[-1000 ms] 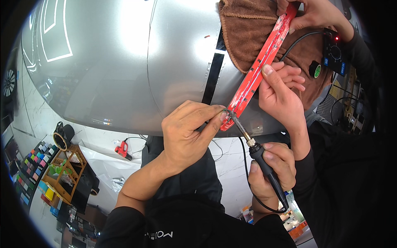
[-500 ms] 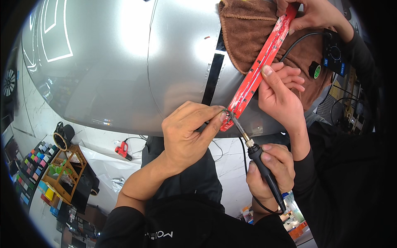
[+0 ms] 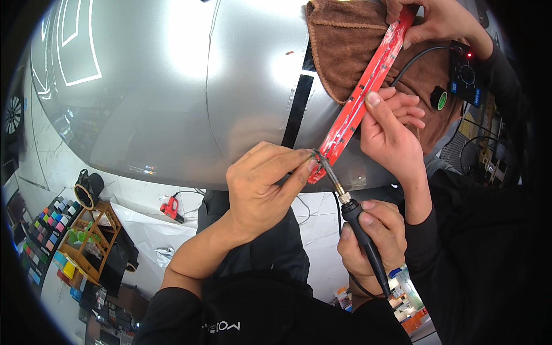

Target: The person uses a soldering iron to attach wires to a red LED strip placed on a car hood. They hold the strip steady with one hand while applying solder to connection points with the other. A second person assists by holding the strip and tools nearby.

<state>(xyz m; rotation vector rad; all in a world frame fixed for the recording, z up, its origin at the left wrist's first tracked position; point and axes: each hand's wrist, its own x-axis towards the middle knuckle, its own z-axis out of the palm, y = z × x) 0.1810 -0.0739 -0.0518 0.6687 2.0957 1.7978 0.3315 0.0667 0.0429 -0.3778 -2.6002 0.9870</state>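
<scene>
My right hand [image 3: 376, 238] is closed round the black handle of a soldering iron [image 3: 365, 247], whose metal tip points up and left. That tip meets the near end of a long red light strip [image 3: 359, 95]. At the same end my left hand [image 3: 267, 178] is closed in a pinch, with thumb and forefinger on a thin dark wire [image 3: 315, 153], mostly hidden by the fingertips. Another person's hands hold the strip: one hand [image 3: 397, 129] has its thumb against the middle, the other hand [image 3: 440, 23] grips the far end.
A glossy silver car panel [image 3: 167, 98] lies beneath, with a brown towel [image 3: 345, 52] on it. A black control box [image 3: 467, 75] with a red light stands at the right, its cable crossing the towel. On the floor lies a red power tool [image 3: 171, 208] beside a wooden rack [image 3: 95, 241].
My right hand and the soldering iron have shifted slightly left. A red light now shows on the control box. The left hand and the strip have barely moved.
</scene>
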